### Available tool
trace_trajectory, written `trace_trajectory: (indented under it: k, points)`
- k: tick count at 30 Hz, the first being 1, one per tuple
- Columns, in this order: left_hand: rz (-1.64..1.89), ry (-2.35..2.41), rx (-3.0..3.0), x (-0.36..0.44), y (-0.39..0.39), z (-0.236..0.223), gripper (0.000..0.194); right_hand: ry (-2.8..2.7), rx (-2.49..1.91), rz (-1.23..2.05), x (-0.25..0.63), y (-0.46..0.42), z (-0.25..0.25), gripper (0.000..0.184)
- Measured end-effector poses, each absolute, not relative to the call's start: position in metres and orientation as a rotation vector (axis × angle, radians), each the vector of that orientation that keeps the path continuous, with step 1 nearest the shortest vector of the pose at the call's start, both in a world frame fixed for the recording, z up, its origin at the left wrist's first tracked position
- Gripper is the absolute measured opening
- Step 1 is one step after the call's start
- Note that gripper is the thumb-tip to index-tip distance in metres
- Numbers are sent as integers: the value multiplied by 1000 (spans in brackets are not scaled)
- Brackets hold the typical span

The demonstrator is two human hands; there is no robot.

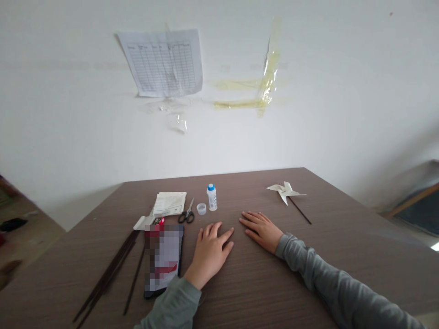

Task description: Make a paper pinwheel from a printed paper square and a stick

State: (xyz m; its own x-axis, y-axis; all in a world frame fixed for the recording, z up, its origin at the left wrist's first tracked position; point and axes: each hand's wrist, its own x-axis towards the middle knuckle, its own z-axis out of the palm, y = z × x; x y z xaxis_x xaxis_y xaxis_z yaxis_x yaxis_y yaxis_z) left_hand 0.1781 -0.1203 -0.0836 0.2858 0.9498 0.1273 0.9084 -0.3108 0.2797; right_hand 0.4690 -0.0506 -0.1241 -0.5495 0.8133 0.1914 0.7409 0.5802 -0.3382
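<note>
My left hand (211, 248) rests on the brown table with its fingers spread, holding nothing. To its left lies a phone (168, 256), its screen partly blurred out. My right hand (263, 229) lies flat on the table, fingers apart and nothing in them. A paper pinwheel (285, 191) on a dark stick lies beyond it to the right. Ahead of my left hand stand a white glue bottle (212, 199) with a blue cap and a small clear plastic cup (201, 209). Beside the cup are black-handled scissors (187, 215).
A stack of paper squares (169, 203) sits behind the scissors. Several dark sticks (109, 274) lie at the left, near a white paper piece (144, 222). The table (343, 256) meets a white wall holding a taped printed sheet (166, 64) and yellowed tape (240, 105).
</note>
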Motion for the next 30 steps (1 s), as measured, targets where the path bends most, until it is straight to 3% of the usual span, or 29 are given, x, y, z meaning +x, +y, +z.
trace_trajectory:
  k: [8,14,25,30]
  points:
    - [400,1780,2404,184,-121,-75,51,-2457,-1319,248,466,-41,-150,60]
    - [344,1767,2371,182,-124,-59,49,-2460,-1293,344,470,-45,-135,60]
    - [107,2056,2378,66,-75,28,42,-2519,-1318,466,470,-53,-109,63]
    - [155,2259,2299,41,-41,40,32,-2509,-1311,457,471,-52,-109,61]
